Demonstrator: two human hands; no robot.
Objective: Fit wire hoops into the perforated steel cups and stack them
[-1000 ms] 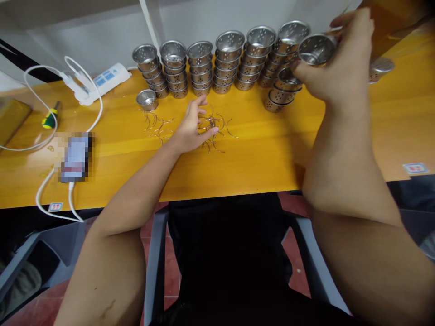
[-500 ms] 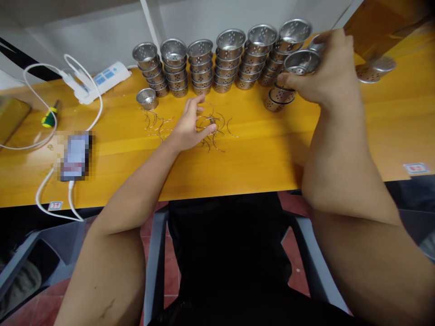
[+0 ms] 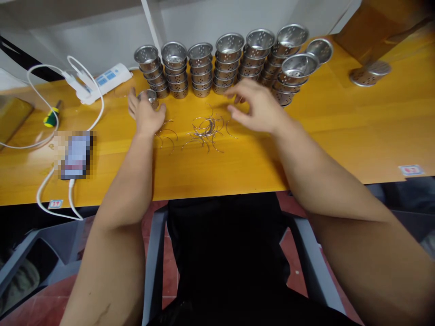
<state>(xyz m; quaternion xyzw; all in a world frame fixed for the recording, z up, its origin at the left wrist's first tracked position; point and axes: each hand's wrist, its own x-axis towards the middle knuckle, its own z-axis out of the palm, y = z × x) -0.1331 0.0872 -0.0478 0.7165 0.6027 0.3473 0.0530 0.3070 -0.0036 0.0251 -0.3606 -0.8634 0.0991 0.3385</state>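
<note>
At the left end of the rows my left hand [image 3: 147, 113] is spread around a single small perforated metal cup [image 3: 152, 97]; its thumb and fingers are apart, and I cannot tell whether they touch the cup. My right hand [image 3: 258, 105] hovers over the table with fingers half bent and apart, holding nothing. Between the hands lies a loose heap of thin curved metal wires [image 3: 207, 129], with several more wires [image 3: 168, 136] beside my left wrist. Just behind my right hand stands a short stack of perforated cups [image 3: 299, 70], nearest to me of the stacks.
Stacked metal cups [image 3: 203, 68] stand in a row along the wall. One cup [image 3: 370, 73] lies upside down at right, near a brown box [image 3: 380, 31]. A power strip [image 3: 108, 81], white cables, a screwdriver [image 3: 50, 117] and a phone [image 3: 77, 156] occupy the left side.
My right hand has let go of the cup on the front right stack and moved left toward the wires. My left hand has moved from the wire heap leftward to the single cup.
</note>
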